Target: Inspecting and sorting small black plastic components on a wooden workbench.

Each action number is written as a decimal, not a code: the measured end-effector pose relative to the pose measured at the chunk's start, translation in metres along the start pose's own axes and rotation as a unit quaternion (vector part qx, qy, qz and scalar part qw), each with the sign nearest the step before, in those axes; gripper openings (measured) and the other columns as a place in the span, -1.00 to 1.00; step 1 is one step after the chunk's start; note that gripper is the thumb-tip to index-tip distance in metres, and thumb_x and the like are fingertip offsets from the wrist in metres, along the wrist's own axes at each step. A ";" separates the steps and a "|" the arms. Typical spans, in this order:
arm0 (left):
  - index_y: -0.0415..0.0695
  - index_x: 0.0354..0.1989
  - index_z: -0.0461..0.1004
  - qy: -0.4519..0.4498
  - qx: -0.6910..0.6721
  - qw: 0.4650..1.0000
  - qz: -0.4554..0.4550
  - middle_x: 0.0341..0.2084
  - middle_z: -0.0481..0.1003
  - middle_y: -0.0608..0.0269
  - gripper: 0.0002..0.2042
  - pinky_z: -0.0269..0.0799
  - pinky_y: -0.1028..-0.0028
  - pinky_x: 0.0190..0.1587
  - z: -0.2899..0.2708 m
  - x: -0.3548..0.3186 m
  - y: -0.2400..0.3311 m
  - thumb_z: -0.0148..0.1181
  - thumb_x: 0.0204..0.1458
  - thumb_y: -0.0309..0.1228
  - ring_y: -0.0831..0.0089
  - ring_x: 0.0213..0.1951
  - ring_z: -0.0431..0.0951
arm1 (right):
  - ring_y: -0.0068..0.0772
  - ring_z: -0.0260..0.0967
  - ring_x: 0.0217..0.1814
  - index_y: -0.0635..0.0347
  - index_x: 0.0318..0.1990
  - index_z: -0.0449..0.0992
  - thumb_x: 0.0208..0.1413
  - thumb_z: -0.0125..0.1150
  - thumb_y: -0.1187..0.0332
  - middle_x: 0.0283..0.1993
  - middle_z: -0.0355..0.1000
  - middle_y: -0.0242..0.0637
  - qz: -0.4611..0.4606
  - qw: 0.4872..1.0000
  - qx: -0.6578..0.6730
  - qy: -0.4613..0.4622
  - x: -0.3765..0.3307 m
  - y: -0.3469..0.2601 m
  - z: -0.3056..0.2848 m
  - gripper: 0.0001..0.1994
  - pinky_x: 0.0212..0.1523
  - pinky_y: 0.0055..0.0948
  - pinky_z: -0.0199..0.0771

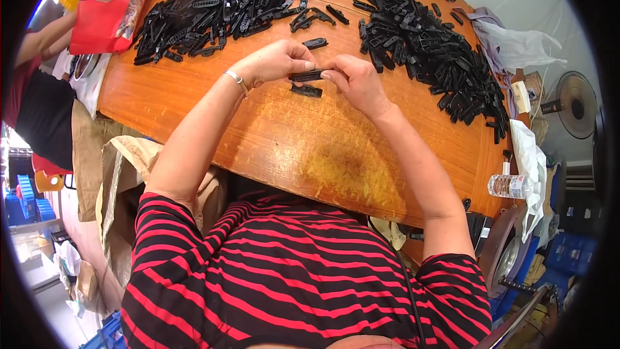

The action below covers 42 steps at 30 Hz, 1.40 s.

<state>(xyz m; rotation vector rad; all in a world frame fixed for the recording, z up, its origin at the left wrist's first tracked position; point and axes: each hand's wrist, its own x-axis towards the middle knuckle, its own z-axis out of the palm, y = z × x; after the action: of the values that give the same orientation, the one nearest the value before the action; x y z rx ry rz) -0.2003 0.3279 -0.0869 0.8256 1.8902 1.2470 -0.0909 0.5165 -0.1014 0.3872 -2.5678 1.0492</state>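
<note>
Left hand [274, 65] and right hand [359, 84] pinch black plastic part [306, 76], fingers closed, over wooden table [258, 145]. Step: apparently 2-handed fitting or checking; next move probably calls for steady fingertip hold. 1 loose part [306, 91] lies just nearer.

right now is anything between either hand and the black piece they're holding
Nothing visible: the left hand and right hand both touch the black piece. A loose piece lies nearby on the table, not in between.
</note>
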 end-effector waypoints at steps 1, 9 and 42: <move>-0.22 -0.29 0.51 0.002 -0.002 1.000 0.000 -0.52 0.48 0.38 -0.81 0.37 0.60 -0.41 0.002 -0.003 -0.002 0.16 0.14 -0.33 0.65 -0.49 0.43 | -0.60 0.38 -0.60 0.28 -0.24 0.48 0.12 0.23 0.39 -0.52 0.43 -0.33 0.099 0.992 0.066 -0.044 -0.004 -0.003 0.001 -0.85 -0.59 -0.51 0.35; -0.18 -0.43 0.45 0.134 -0.040 0.987 -0.075 -0.59 0.45 0.40 -0.84 0.31 0.68 -0.54 0.022 -0.016 -0.027 0.28 0.06 -0.40 0.70 -0.58 0.41 | -0.62 0.34 -0.67 0.28 -0.31 0.36 0.19 0.18 0.33 -0.57 0.42 -0.35 0.354 0.899 0.242 -0.092 -0.014 -0.003 0.021 -0.80 -0.68 -0.60 0.33; -0.19 -0.51 0.47 0.049 0.173 0.981 -0.070 -0.63 0.46 0.20 -0.67 0.38 0.40 -0.39 0.020 -0.018 -0.046 0.40 -0.10 -0.17 0.48 -0.51 0.42 | -0.54 0.36 -0.68 0.29 -0.47 0.39 0.14 0.25 0.23 -0.64 0.41 -0.32 0.370 0.871 0.080 -0.313 -0.006 -0.005 0.011 -0.69 -0.69 -0.49 0.32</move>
<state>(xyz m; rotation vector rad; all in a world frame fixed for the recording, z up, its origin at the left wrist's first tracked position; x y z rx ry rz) -0.1799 0.3076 -0.1316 0.8011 2.2430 0.9017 -0.0863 0.5057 -0.1078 -0.3349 -3.3329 1.6032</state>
